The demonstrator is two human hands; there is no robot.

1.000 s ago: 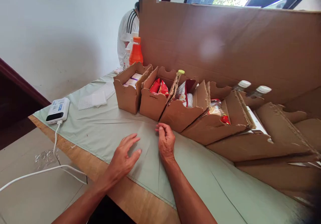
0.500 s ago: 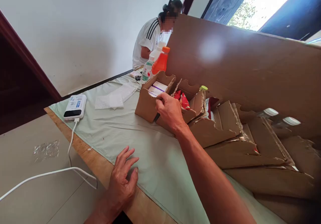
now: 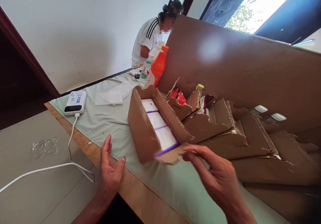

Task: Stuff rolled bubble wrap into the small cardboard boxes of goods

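Note:
My right hand (image 3: 213,174) pinches the near end of a narrow cardboard box (image 3: 140,137), which stands slanted on the cloth-covered table, out of line with the other boxes. Inside it lie several white packs with purple edges (image 3: 157,119), in a row. My left hand (image 3: 111,169) is held over the table's front edge with its fingers apart and nothing in it, a little to the left of the box. To the right of the pulled-out box, a cardboard box with red packets (image 3: 178,97) stands first in a row of similar boxes.
A tall cardboard panel (image 3: 225,60) rises behind the boxes. An orange bottle (image 3: 157,67) and clear bottles stand at the back, near a seated person (image 3: 146,38). A white power bank (image 3: 75,102) with a cable and flat clear plastic bags (image 3: 109,98) lie on the left.
The box of white packs has come out of the row toward me, swung round by my right hand. My left hand has moved left and turned more upright.

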